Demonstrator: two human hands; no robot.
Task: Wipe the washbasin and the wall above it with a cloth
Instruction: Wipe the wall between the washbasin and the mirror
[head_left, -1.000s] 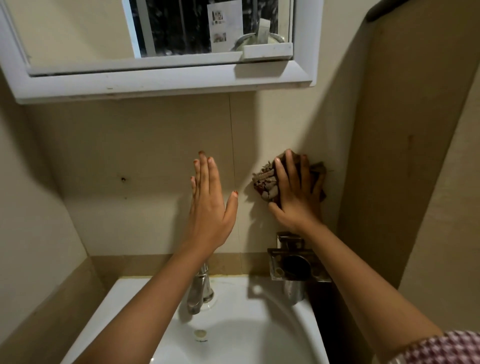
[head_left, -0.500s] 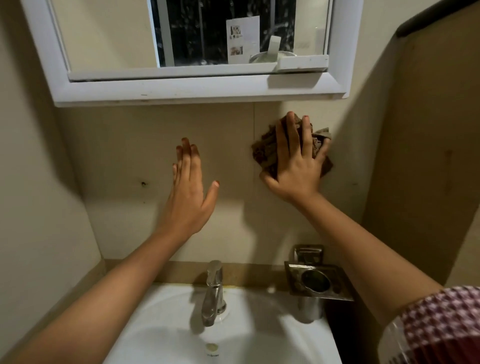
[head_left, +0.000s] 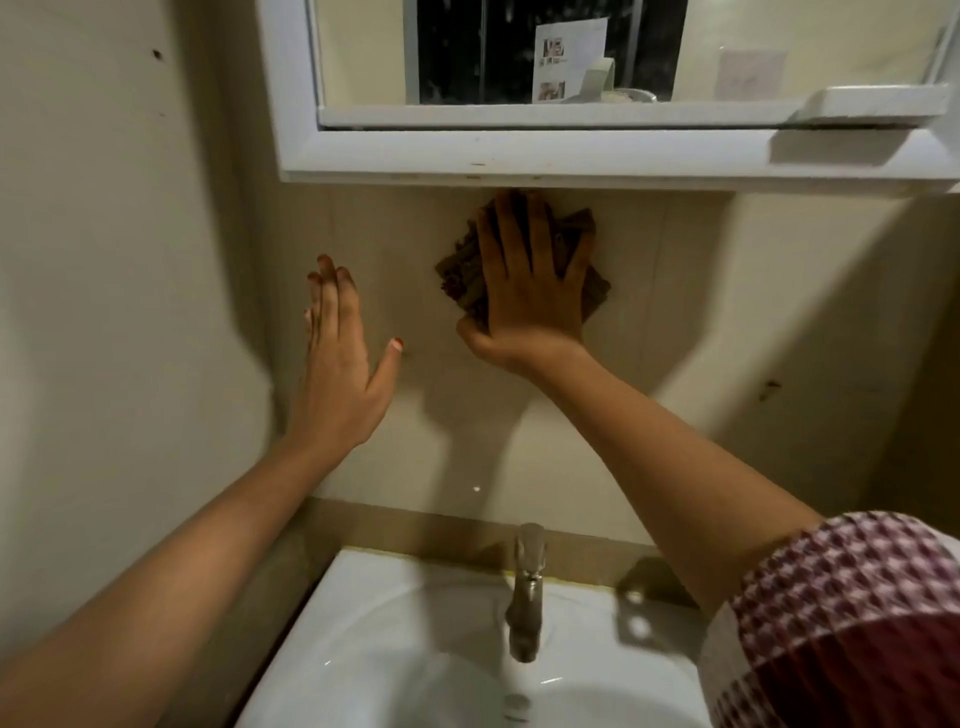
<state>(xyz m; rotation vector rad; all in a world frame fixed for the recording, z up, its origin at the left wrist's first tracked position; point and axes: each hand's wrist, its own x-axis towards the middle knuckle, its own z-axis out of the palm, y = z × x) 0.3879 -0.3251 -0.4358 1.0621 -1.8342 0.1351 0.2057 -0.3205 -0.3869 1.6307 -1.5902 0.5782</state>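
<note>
The right hand (head_left: 530, 296) presses the brown cloth (head_left: 462, 275) flat-fingered on the wall (head_left: 675, 322); the left hand (head_left: 337, 379) is spread, holding nothing. Overlapping, firm strokes would serve best.

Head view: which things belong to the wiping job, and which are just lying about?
Job: cloth, pressed flat on the wall by the right hand; washbasin.
Lying about: tap; mirror frame. The left hand is open and holds nothing.

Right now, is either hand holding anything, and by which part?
The right hand presses the brown cloth flat to the wall, palm and straight fingers spread over its middle. The left hand holds nothing.
</note>
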